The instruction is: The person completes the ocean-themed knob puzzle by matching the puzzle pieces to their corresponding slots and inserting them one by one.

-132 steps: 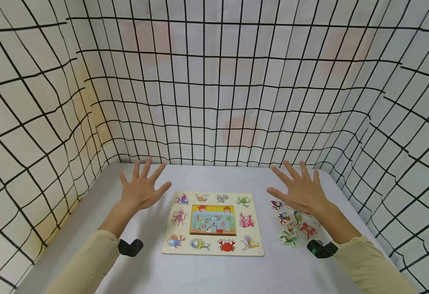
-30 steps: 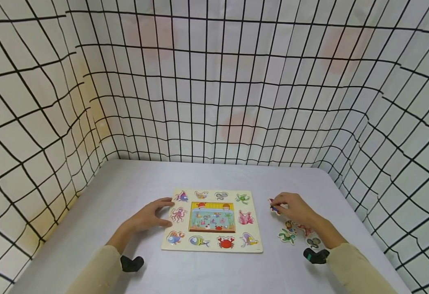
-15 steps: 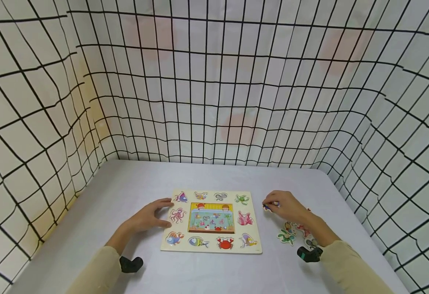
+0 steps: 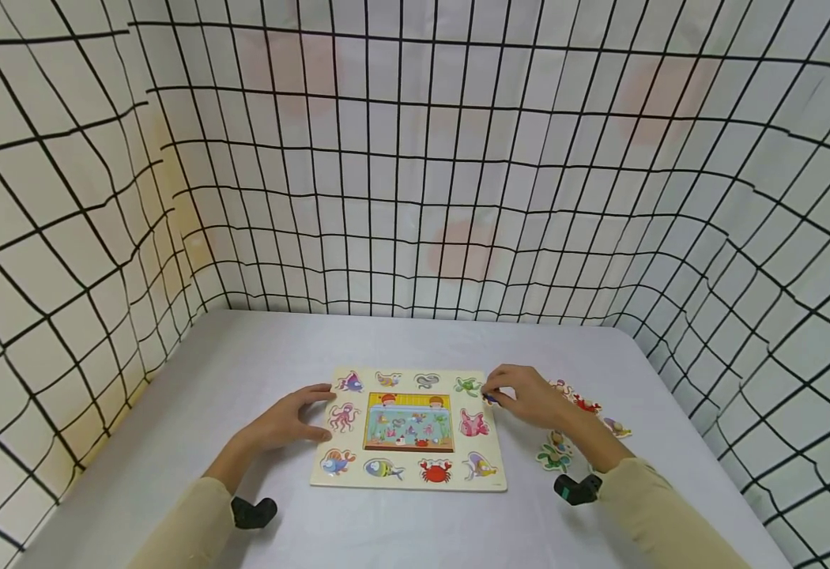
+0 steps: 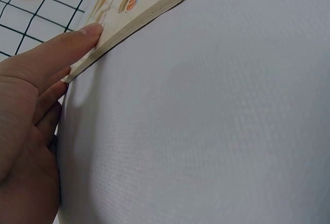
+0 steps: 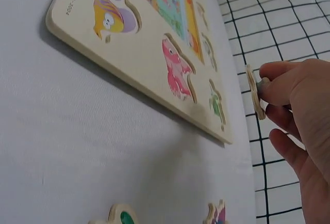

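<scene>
My left hand [image 4: 288, 419] rests at the left edge of a wooden puzzle board [image 4: 415, 472]. In the left wrist view its thumb [image 5: 85, 35] lies on the board's edge, the other fingers beside the edge, partly hidden. Over the board's upper right edge, my right hand [image 4: 529, 395] pinches a small puzzle piece [image 6: 255, 92] by its knob. That piece is seen edge-on in the right wrist view, raised, with its picture hidden. Sea animal recesses ring the board, among them a green turtle recess [image 4: 467, 386] and a pink fish recess [image 4: 473, 423] nearest the right hand.
Several loose puzzle pieces lie right of the board, partly behind the right forearm, among them a turtle piece [image 4: 553, 456], a red piece [image 4: 587, 405] and a yellow-purple piece [image 4: 616, 427]. A black-lined grid wall [image 4: 415, 237] encloses the white table [image 4: 386, 340] at the back and sides.
Both hands were spread in the air at first. The left hand has come down to the board's edge and stayed. The right hand has taken a piece and carried it left to the board.
</scene>
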Demonstrator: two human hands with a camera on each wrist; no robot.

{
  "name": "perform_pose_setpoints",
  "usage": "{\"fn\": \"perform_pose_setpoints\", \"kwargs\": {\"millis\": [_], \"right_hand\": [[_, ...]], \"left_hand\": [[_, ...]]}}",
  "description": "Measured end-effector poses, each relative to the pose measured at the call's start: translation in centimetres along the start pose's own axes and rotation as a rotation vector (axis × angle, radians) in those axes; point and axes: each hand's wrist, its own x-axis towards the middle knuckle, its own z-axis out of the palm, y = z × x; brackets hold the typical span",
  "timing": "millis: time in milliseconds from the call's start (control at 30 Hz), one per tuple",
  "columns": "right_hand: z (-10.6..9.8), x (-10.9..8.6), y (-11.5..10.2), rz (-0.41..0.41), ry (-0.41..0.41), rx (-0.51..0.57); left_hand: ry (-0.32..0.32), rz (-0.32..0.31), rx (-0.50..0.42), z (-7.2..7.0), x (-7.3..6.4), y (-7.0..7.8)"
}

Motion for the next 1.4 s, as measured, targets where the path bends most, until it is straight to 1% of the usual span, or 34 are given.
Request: {"fn": "perform_pose_setpoints", "kwargs": {"millis": [200, 367, 500, 633, 767, 1067, 1233, 1400], "right_hand": [[0.4, 1.1, -0.8, -0.058, -0.003, 0.01], [1.2, 2.0, -1.4, -0.067, -0.022, 0.017], [1.9, 3.0, -2.3, -0.064, -0.069, 0.014], [2.5, 4.2, -3.5, -0.056, -0.121, 0.023], [2.9, 5.4, -4.5, -0.066, -0.14, 0.027], [4.2, 7.3, -6.4, -0.15, -0.156, 0.023], [5.1, 8.0, -7.3, -0.225, -0.139, 0.037], [5.9, 8.6, -8.2, -0.259, -0.146, 0.025]], "left_hand": [[0.003, -0.002, 0.007, 0.0, 0.0, 0.1], [0.001, -0.004, 0.005, 0.1, 0.1, 0.0], [0.002, -0.002, 0.008, 0.1, 0.2, 0.0], [0.0, 0.013, 0.006, 0.1, 0.1, 0.0], [-0.004, 0.025, 0.001, 0.0, 0.1, 0.0], [0.0, 0.011, -0.006, 0.1, 0.0, 0.1], [-0.001, 0.014, -0.016, 0.0, 0.0, 0.1], [-0.004, 0.006, -0.012, 0.0, 0.1, 0.1]]}}
